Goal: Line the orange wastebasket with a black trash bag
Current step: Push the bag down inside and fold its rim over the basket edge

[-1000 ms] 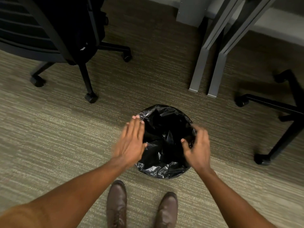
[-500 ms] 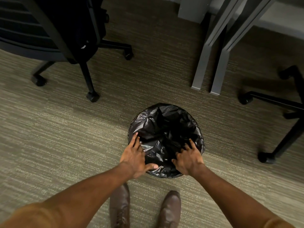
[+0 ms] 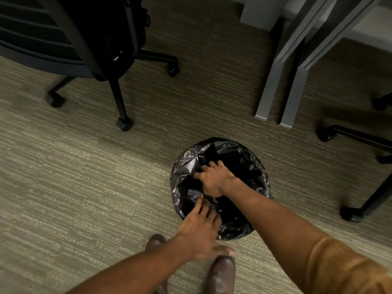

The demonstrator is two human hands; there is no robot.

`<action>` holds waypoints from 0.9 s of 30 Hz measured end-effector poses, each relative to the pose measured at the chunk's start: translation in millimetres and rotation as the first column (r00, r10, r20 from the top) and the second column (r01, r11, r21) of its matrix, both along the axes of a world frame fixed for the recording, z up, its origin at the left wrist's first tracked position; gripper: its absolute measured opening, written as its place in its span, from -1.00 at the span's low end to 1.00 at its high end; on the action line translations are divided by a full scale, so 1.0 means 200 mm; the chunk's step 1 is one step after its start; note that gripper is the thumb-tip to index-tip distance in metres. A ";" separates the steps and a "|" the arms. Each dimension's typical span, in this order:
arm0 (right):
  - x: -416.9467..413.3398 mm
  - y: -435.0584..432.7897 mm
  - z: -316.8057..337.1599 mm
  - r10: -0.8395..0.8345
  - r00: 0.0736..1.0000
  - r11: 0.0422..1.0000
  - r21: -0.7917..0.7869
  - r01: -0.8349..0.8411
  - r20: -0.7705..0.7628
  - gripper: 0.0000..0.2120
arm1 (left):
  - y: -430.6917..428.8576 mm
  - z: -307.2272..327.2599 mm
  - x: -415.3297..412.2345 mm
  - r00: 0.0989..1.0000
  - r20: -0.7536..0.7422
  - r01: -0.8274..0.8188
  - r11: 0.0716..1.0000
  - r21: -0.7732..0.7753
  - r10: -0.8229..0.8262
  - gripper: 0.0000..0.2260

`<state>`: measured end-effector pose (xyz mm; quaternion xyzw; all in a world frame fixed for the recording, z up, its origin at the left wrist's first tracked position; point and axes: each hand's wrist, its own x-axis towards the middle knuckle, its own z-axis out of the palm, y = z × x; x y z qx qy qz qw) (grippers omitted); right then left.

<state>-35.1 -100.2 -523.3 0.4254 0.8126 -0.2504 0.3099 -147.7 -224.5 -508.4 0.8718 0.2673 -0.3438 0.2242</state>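
Note:
The black trash bag [image 3: 244, 160] covers the whole wastebasket on the carpet; no orange shows under the plastic. My right hand [image 3: 214, 179] reaches into the opening from the right, its fingers curled into a fold of the bag on the left inner side. My left hand [image 3: 201, 230] sits on the near left rim. Its fingers lie spread over the edge into the bag and its thumb stays outside, so it clasps the plastic-covered rim.
A black office chair [image 3: 84, 39] on castors stands at the back left. Grey desk legs [image 3: 282, 81] stand at the back right, and another chair's base [image 3: 360, 141] reaches in at the right. My brown shoes [image 3: 220, 274] are just in front of the basket.
My right hand has moved from the near right rim into the middle of the bag and closed on a fold. My left hand has slid along the near rim toward the centre.

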 end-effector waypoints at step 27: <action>0.36 -0.54 -0.17 -0.144 0.929 0.986 -0.033 0.165 0.340 -0.26 | 0.39 -0.20 -0.11 0.896 -0.444 0.098 0.959 0.268 0.032 -0.39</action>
